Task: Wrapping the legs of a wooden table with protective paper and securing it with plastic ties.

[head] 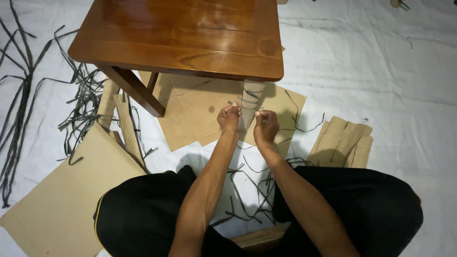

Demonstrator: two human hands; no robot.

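Note:
A brown wooden table point(185, 38) stands on a white sheet. One of its front legs point(251, 97) is wrapped in corrugated cardboard with thin dark straps around it. My left hand point(229, 117) is clenched on a dark strap end just left of that leg. My right hand point(265, 126) is clenched on another strap end just right of the leg. Both fists are at the same height, close together, with the wrapped leg between and behind them.
Flat cardboard sheets point(200, 114) lie under the table. A big cardboard piece point(71, 190) lies at left, folded cardboard point(342, 143) at right. Loose dark straps point(28, 81) spread at far left and between my crossed legs point(247, 190). A bare table leg point(135, 90) stands at left.

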